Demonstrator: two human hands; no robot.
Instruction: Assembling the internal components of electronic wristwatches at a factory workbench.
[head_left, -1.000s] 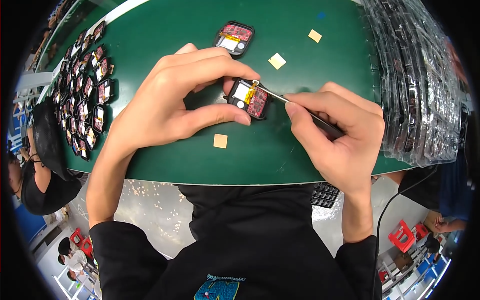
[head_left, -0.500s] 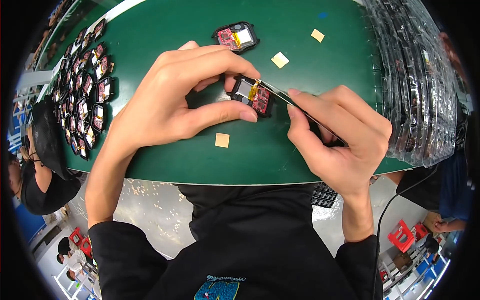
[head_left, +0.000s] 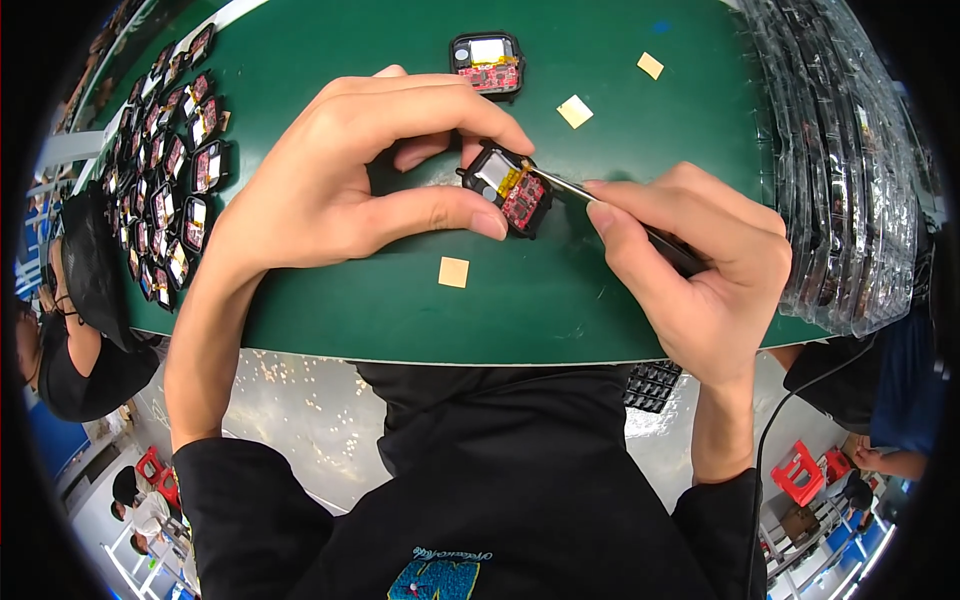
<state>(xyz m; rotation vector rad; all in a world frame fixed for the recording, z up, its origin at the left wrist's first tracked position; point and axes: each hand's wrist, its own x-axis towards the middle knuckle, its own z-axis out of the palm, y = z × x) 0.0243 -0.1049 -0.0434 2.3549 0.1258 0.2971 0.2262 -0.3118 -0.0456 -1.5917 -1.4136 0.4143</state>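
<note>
Between the thumb and fingers of my left hand (head_left: pixel 370 180) is a black watch case (head_left: pixel 508 190), gripped at its edges. Inside it show a silver battery, yellow tape and a red circuit board. My right hand (head_left: pixel 700 250) is closed on slim metal tweezers (head_left: pixel 575 188), whose tips touch the case's upper right edge by the yellow tape. Whether the tips pinch anything is too small to tell. Beyond my left fingers lies a second open watch case (head_left: pixel 487 65) with similar parts.
Small cream squares lie around my hands: one square (head_left: pixel 453 272) nearer me, another square (head_left: pixel 575 112) farther off. Many open watch cases (head_left: pixel 207 168) crowd the table's left side. Stacked clear plastic trays (head_left: pixel 835 180) line the right. The green table (head_left: pixel 400 335) ends just before my body.
The tweezers look narrower and their tips sit at the case's upper right edge. My right hand has shifted slightly right. The watch case has turned a little; the table's contents shifted slightly in view.
</note>
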